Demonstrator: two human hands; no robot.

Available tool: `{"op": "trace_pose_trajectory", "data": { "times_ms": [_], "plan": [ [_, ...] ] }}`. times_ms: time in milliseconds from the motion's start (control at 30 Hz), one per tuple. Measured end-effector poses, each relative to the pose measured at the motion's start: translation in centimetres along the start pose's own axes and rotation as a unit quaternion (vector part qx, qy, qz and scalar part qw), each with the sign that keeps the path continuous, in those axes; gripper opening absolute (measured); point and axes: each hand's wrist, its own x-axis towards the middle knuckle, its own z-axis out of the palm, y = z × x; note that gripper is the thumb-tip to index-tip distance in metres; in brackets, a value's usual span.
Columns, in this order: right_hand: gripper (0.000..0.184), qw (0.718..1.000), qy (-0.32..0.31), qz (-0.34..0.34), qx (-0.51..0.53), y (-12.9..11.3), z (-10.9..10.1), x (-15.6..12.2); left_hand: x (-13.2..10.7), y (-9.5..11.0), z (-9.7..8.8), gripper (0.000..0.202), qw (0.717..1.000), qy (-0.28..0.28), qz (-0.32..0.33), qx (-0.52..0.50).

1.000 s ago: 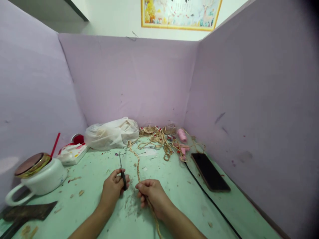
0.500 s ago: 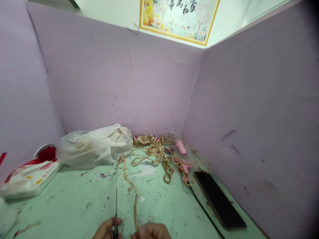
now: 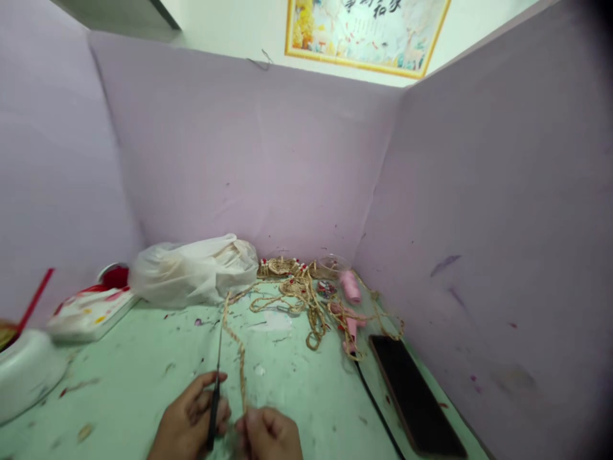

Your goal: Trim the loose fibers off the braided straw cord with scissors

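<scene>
My left hand (image 3: pixel 194 415) is closed around the black handle of a slim, pointed metal tool (image 3: pixel 215 396). Its thin tip points away from me; from this edge-on angle I cannot tell whether it is a pair of scissors. Beside it, my right hand (image 3: pixel 271 434) pinches the near end of a tan twisted straw cord (image 3: pixel 242 370). From there the cord runs forward over the table to a tangle of the same cord (image 3: pixel 313 313). Parts of the fingers on both hands are hidden.
A white plastic bag (image 3: pixel 196 271) lies at the back left. A pink glue gun (image 3: pixel 352 326) with a black cable, a pink thread spool (image 3: pixel 349 286) and a dark phone (image 3: pixel 414 396) lie on the right. A white container (image 3: pixel 31 374) stands at the left edge.
The view has shifted, so both hands show higher and farther left, with more of them visible. The left hand still holds the pointed tool and the right still pinches the cord.
</scene>
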Motion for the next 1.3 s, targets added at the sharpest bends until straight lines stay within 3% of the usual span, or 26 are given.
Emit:
{"op": "trace_pose_trajectory", "data": {
  "times_ms": [33, 167, 433, 800, 1033, 1300],
  "plan": [
    [0.039, 0.999, 0.03, -0.02, 0.018, -0.1, 0.4, 0.0, -0.2, 0.5, 0.1, 0.05, 1.0, -0.002, 0.007, 0.009],
    [0.045, 0.994, 0.032, -0.086, 0.059, -0.5, 1.2, -1.0, -0.8, 1.6, 0.3, 0.048, 0.999, -0.03, 0.022, 0.019],
    [0.032, 0.985, 0.01, -0.143, 0.1, -1.2, 0.3, -2.4, -0.6, 0.9, -0.1, 0.046, 0.999, -0.025, 0.045, 0.002],
    [0.031, 0.976, 0.014, -0.176, 0.13, -0.8, 0.1, -2.4, -1.7, 2.1, -2.6, 0.027, 0.997, -0.028, -0.039, 0.055],
    [0.024, 0.977, 0.01, -0.186, 0.101, -0.9, 0.5, -3.0, -2.7, 3.0, -2.2, 0.042, 1.0, 0.024, 0.019, -0.005],
    [0.012, 0.977, -0.015, -0.207, -0.04, -0.4, 1.5, -4.3, -3.0, 2.8, -1.5, 0.048, 0.991, 0.028, 0.099, -0.087]
  ]
}}
